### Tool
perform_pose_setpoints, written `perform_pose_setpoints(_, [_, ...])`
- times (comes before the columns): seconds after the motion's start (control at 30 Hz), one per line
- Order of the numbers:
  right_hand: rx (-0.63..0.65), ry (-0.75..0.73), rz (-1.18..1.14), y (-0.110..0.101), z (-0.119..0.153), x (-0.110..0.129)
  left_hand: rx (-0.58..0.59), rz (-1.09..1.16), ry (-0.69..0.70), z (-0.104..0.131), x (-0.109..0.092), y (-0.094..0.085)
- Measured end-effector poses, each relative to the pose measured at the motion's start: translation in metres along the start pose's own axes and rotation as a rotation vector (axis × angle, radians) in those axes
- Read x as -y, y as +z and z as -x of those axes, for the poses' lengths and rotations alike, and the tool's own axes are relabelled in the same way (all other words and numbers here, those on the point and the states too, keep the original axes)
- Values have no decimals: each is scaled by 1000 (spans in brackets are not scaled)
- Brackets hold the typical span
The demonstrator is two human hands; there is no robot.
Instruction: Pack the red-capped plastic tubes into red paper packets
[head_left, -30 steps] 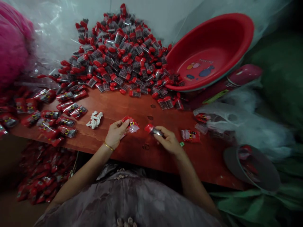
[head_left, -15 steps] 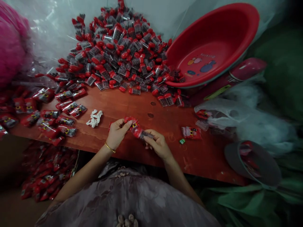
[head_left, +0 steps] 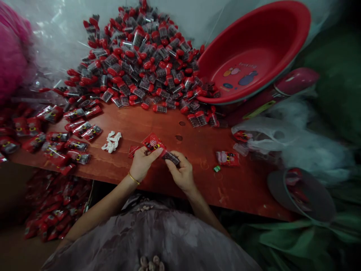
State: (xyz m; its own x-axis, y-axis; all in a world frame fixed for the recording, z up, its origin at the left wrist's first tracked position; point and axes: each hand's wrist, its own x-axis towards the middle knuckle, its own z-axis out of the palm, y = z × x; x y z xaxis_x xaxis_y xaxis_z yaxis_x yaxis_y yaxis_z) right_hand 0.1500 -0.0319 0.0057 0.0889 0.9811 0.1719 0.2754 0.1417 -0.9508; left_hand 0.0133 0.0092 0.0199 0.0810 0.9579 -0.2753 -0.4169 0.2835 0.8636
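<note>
Left hand point(head_left: 143, 162), gold bangle at the wrist, is closed in a pinch on a red printed sachet point(head_left: 153, 142), thumb and fingers on its lower edge, the sachet raised just above the bench point(head_left: 197, 180). Right hand point(head_left: 180, 171) is closed around a small clear vial point(head_left: 170, 157) with dark contents; the vial's upper end sits at or inside the mouth of the sachet, and its cap is not visible. Both items are at the near middle of the bench, directly before the person.

Writing: the sachet shows a white circular mark and a yellow patch, not legible. The red basin point(head_left: 254, 49) at the far right carries coloured figures and a short line of text on its floor, too small to read. A strip label under the basin is also unreadable.

Change from half a second ago: the hands have drawn closer together, the vial's red cap, then visible, is now out of sight at the sachet, and the sachet is tilted up with its printed face showing.

Surroundings: a large heap of red-capped vials point(head_left: 141, 64) at the back of the bench; filled sachets point(head_left: 70, 139) at the left; a white crumpled scrap point(head_left: 112, 141); one lone sachet point(head_left: 227, 158) to the right.
</note>
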Motion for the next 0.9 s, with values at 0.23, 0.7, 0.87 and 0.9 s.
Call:
perform_pose_setpoints(0.23, [97, 187, -293, 15, -2, -2, 17, -6, 3, 3, 6, 5])
perform_pose_setpoints(0.7, [-24, -16, 14, 17, 0, 10, 54, 14, -67, -1, -5, 11])
perform_pose_setpoints(0.87, [76, 191, -311, 14, 0, 2, 165, -43, -58, 1, -1, 10])
perform_pose_setpoints(0.9, [98, 219, -379, 13, 0, 0, 176, -37, -63, 2, -1, 10])
